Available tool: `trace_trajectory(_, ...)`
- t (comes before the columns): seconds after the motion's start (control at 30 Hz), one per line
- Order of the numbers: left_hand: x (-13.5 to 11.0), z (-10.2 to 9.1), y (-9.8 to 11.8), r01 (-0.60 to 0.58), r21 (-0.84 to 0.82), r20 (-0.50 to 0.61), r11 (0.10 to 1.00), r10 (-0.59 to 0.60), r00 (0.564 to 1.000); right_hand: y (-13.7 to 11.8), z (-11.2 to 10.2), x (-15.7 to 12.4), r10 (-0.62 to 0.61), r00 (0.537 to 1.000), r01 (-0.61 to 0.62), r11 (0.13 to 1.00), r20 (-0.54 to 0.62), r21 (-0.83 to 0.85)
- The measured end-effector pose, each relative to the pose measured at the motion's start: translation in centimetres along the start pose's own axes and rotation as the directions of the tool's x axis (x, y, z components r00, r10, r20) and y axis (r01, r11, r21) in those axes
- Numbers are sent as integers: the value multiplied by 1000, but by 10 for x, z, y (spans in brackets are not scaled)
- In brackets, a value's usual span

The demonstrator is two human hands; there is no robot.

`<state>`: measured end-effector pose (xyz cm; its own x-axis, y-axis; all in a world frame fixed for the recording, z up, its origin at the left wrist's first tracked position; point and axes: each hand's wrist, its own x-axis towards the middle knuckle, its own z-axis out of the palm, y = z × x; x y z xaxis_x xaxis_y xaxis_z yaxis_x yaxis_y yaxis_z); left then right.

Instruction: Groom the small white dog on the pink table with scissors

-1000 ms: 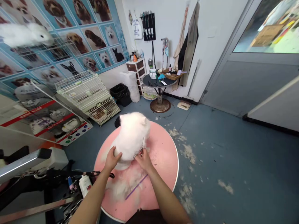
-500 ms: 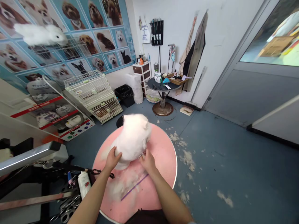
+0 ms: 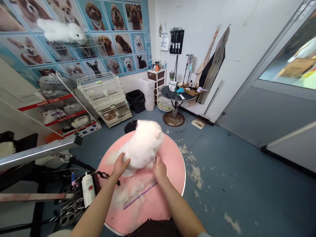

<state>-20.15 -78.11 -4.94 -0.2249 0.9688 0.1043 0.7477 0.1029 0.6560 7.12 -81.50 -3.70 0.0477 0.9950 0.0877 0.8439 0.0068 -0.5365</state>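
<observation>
A fluffy white dog [image 3: 144,144] is on the round pink table [image 3: 172,161], its head toward the far right side. My left hand [image 3: 120,165] is closed on the dog's near flank, thumb and fingers pressed into the coat. Beside the dog's front, low down, my right hand [image 3: 160,168] is closed on scissors [image 3: 155,161], of which only a small metal part shows. The blades are mostly hidden by the hand and fur. On the near side of the table lies a long purple comb [image 3: 140,196] among loose white fur [image 3: 128,194].
At the left, a metal arm [image 3: 39,153] and a black strap reach toward the table, near a white bottle [image 3: 88,189] and a tool holder [image 3: 70,210] with scissors. Fur clumps [image 3: 196,176] litter the floor. Farther off stand cages [image 3: 103,95], a bin [image 3: 135,100] and a black round table [image 3: 177,93].
The view has shifted, so the room appears farther right and slightly lower. My right hand has moved a little to the right and up along the dog's front. My left hand stays on the flank.
</observation>
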Motion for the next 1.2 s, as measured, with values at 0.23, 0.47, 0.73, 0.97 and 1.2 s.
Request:
trace_trajectory(0.23, 2, 0, 0, -9, -29, 7, 1000, 10, 1000, -4, 5, -14, 5, 999, -2, 998, 48, -63)
trace_trajectory(0.47, 1, -2, 6, -27, -1, 11, 1000, 27, 1000, -16, 6, -21, 28, 999, -21, 986, 36, -167)
trace_trajectory(0.73, -4, -10, 13, -36, 17, 64, 999, 35, 997, -48, -8, -32, 67, 997, -42, 914, 48, -404)
trace_trajectory(0.97, -6, -15, 13, -48, -67, 108, 997, 55, 993, -75, -40, -32, 40, 994, 35, 749, 98, -662)
trace_trajectory(1.2, -11, -16, 0, -115, -140, 100, 983, 129, 986, -103, -76, -20, 23, 974, 173, 564, 224, -807)
